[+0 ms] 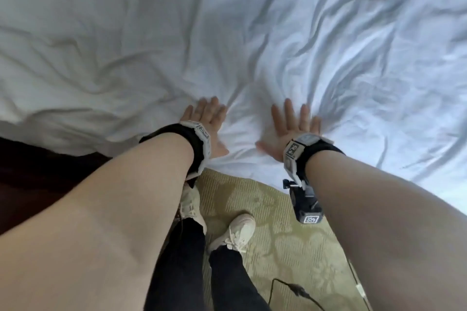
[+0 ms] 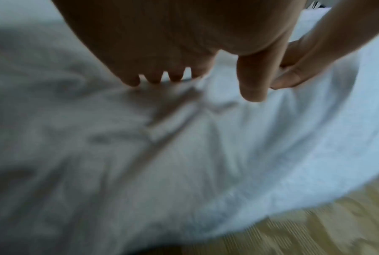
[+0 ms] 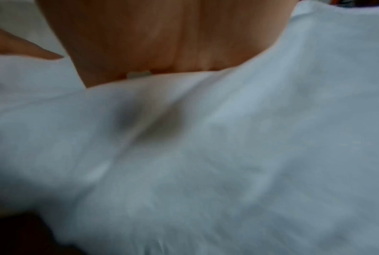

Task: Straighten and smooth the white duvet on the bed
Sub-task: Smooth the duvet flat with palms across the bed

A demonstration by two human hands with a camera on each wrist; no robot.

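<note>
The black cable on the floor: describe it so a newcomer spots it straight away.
Start at the white duvet and drop past its near edge to the beige carpet. Right of the person's dark trouser legs lies the black cable. It is the one thin dark line on the pale carpet, with a thicker plug-like part midway.

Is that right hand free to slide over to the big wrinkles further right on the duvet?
Probably yes: the right hand lies flat and open on the duvet, holding nothing, and only bare fabric lies between it and the big wrinkles.
</note>
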